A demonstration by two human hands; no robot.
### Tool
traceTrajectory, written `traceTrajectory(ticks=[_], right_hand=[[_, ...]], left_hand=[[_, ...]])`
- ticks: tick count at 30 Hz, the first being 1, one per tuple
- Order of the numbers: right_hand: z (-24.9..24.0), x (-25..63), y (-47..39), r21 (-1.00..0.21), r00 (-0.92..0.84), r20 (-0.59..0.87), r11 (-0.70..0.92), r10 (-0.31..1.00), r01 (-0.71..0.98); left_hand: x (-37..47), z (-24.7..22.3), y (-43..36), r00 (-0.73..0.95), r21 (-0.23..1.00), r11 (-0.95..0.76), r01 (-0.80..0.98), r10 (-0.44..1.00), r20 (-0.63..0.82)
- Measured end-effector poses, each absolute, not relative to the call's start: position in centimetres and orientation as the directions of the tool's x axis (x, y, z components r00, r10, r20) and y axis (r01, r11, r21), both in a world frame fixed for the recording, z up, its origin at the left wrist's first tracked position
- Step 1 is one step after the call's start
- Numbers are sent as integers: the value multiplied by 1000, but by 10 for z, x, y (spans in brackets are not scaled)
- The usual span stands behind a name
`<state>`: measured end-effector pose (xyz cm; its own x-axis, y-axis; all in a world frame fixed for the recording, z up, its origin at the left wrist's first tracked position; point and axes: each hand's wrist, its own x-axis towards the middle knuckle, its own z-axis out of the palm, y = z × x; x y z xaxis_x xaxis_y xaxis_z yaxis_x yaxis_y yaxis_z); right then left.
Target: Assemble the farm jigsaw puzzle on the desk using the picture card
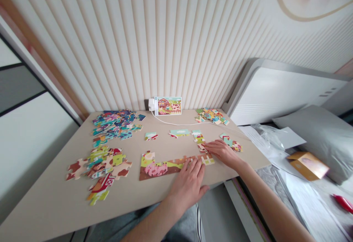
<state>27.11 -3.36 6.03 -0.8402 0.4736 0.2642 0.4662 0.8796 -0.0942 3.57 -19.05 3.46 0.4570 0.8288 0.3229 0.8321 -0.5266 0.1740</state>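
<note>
My left hand (190,183) lies with outstretched fingers on the joined bottom strip of a jigsaw puzzle (172,165), which shows a pink pig and a white fence. My right hand (223,153) has its fingertips at the right edge of a brown-and-white puzzle piece (202,147), just above the strip's right end. Above that piece runs a short column of green and sky-blue pieces (198,136). A joined sky section (179,133) and a single corner piece (150,136) lie farther back.
Loose farm pieces (104,163) are heaped at left, with dark-blue pieces (117,122) behind. More piles sit at back right (212,116) and beside my right hand (235,145). A picture card (169,106) leans on the wall by a charger (151,104) with a white cable.
</note>
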Motion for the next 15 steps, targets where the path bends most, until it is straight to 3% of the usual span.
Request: traceTrajectory(ticks=[15], right_hand=[[70, 271, -54, -14, -862, 224, 886, 455, 464]], left_hand=[[37, 34, -191, 456, 162, -524, 836, 829, 324]])
